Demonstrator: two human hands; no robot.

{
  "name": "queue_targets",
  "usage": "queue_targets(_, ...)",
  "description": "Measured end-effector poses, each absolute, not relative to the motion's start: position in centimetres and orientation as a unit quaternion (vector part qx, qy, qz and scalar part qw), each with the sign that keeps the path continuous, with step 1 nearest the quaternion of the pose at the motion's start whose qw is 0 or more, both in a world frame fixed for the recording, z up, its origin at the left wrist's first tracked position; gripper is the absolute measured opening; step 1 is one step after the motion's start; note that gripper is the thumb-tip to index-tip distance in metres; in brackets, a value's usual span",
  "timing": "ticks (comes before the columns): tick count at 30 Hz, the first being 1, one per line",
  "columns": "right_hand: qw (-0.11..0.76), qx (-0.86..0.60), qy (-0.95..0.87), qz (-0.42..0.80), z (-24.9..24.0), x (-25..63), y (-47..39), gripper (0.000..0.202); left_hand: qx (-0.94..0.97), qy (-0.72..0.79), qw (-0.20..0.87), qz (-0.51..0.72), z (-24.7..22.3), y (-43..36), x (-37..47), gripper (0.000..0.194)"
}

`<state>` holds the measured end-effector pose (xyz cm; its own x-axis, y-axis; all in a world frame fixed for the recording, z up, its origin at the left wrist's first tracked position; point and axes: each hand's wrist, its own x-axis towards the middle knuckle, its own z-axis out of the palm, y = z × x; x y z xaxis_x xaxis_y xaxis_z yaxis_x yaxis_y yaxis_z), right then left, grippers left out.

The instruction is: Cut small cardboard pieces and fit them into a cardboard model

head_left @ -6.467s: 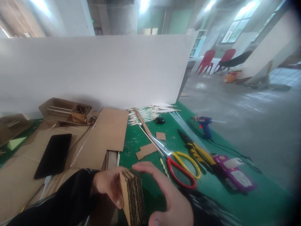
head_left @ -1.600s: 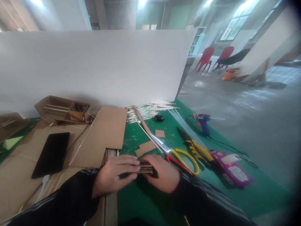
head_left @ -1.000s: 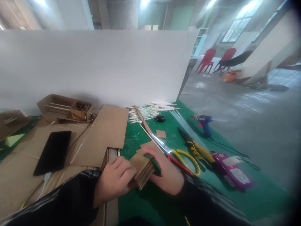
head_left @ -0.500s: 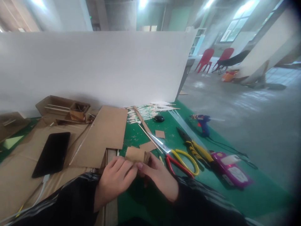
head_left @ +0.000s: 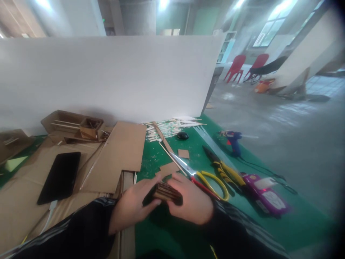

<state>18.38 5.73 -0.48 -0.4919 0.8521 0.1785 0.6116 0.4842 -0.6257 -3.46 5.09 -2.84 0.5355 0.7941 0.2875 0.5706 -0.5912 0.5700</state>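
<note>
A small stack of cardboard pieces (head_left: pixel 166 191) is held between both hands, its layered edges turned toward me. My right hand (head_left: pixel 192 198) is closed round the stack's right side, thumb below and fingers over the top. At the left end, my left hand (head_left: pixel 136 201) grips it with the thumb low and the fingers behind, partly hidden. Just beyond the hands lies a loose cardboard piece (head_left: pixel 169 168). Scissors (head_left: pixel 192 172) with one red and one yellow handle rest right of it, partly behind my right hand. A small cardboard square (head_left: pixel 183 154) lies farther back.
Pliers (head_left: pixel 225 169), a purple device (head_left: pixel 265 194) and a blue glue gun (head_left: pixel 233 142) lie on the right. Cotton-tipped sticks (head_left: pixel 164 130) and a black oval object (head_left: pixel 182 135) are at the back. Leftward are cardboard sheets (head_left: pixel 113 158), a phone (head_left: pixel 59 178) and a cardboard box (head_left: pixel 61 120).
The cardboard stack has been turned, so its layered edges face me instead of a flat face. Both hands have shifted their hold, and my right hand now covers part of the scissors' red handle.
</note>
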Motion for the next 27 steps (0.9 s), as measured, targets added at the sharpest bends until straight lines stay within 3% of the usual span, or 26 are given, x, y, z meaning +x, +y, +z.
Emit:
queue_targets(5, 0.217, -0.448, -0.826, 0.264, -0.9, 18.1, 5.6, 0.017, 0.807, 0.425, 0.336, 0.236, -2.3, 5.5, -3.2, 0.036)
queue_targets(8, 0.235, -0.453, -0.810, 0.289, -1.1, 18.0, 5.3, 0.029, 0.789, 0.424, 0.372, 0.245, -2.7, 5.4, -3.1, 0.032)
queue_targets(13, 0.271, -0.477, -0.775, 0.313, -1.9, 17.9, 4.9, 0.032, 0.773, 0.446, 0.342, 0.295, -3.9, 4.5, -2.7, 0.036)
queue_targets(20, 0.303, -0.436, -0.741, 0.411, -2.3, 17.1, 4.6, 0.034, 0.701, 0.415, 0.491, 0.309, -4.7, 2.9, -1.5, 0.060)
queue_targets(27, 0.274, -0.420, -0.747, 0.436, -1.5, 17.6, 4.7, 0.033, 0.689, 0.415, 0.520, 0.289, -4.1, 3.2, -1.4, 0.058)
